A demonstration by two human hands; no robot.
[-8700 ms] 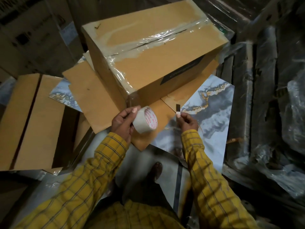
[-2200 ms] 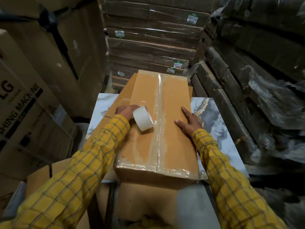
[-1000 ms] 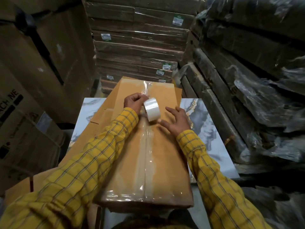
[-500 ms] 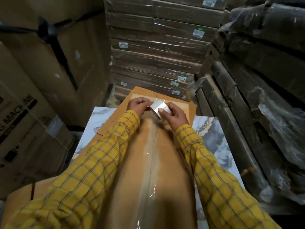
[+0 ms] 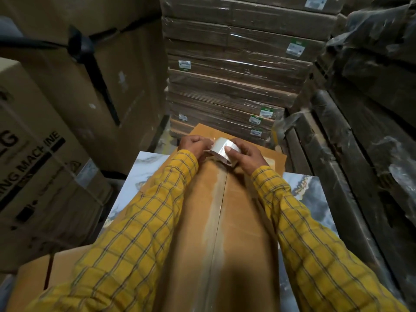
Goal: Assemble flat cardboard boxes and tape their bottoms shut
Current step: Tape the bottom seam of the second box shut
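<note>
both hands now at the far end of the cardboard box [image 5: 225, 221], working the tape roll [image 5: 222, 150] together. right hand [image 5: 245, 155] is wrapped over the roll, thumb on its outer face. left hand [image 5: 194, 145] is curled tight just left of it, pinching what looks like the tape edge where it leaves the roll; the exact pinch is too small to confirm.

what changed: a second ago the left hand carried the roll mid-seam and the right hand lay flat on the box beside it. now the roll has passed to the right hand and travelled to the far end. clear tape strip [image 5: 216, 210] runs along the centre seam from under the hands back toward the body. my read: the seam run is done and this is the tear-off step.

vs the oldest frame: there the box sat skewed beyond the hands, seam already glossy with tape, and the hands held the roll in front of it, clear of it. now the box lies lengthwise under both forearms on the marble-pattern worktop [image 5: 146, 174].

stacked wrapped flat cartons [image 5: 236, 86] beyond the hands, a washing machine carton [image 5: 33, 165] off to the left.

risk: a skewed tear leaves a loose tail at the far edge.
</note>
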